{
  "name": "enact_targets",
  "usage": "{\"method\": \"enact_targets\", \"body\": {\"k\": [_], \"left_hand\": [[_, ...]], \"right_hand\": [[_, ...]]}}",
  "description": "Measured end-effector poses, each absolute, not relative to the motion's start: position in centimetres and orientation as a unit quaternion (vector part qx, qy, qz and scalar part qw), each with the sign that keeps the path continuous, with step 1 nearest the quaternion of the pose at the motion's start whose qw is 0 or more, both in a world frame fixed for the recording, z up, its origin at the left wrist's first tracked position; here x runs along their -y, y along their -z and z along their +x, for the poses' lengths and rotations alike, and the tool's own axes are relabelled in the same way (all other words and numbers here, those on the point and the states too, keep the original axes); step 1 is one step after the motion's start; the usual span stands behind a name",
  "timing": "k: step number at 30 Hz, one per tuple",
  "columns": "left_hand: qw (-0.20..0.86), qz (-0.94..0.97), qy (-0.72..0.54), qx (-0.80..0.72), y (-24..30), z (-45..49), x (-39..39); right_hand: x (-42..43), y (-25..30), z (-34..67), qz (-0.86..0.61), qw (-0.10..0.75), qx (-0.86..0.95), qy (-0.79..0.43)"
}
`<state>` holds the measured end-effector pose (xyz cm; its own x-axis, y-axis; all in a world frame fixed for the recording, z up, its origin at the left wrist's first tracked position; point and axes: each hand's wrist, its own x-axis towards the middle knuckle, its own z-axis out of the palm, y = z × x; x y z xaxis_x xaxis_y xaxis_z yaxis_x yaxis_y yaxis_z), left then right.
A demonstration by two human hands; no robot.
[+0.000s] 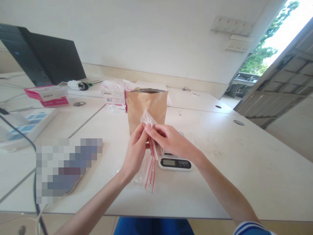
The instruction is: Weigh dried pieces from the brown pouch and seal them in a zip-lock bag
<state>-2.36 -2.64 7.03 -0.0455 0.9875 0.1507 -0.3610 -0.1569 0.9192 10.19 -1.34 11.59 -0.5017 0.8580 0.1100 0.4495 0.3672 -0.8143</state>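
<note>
Pinching a red-striped zip bag [149, 174] at its top edge: my left grip [136, 150] and right grip [168, 138], nearly shut, hold it beside a digital scale [174, 163]. Even pressure keeps its edges aligned.

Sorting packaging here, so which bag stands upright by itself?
The brown kraft pouch on the table, its top open. The clear zip bag with red stripes instead hangs from the left hand and right hand.
</note>
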Motion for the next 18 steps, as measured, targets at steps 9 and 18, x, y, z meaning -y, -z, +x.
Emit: {"method": "enact_targets", "body": {"k": [9,18], "left_hand": [[0.644,0.361,-0.595,-0.318,-7.0,-2.8,2.3],[0.485,0.450,-0.642,-0.387,-5.7,-4.3,2.1]], "right_hand": [[-0.4,-11.3,11.1,-0.340,0.216,0.764,-0.504],[-2.5,-10.9,12.4,-0.469,0.297,0.762,-0.333]]}}
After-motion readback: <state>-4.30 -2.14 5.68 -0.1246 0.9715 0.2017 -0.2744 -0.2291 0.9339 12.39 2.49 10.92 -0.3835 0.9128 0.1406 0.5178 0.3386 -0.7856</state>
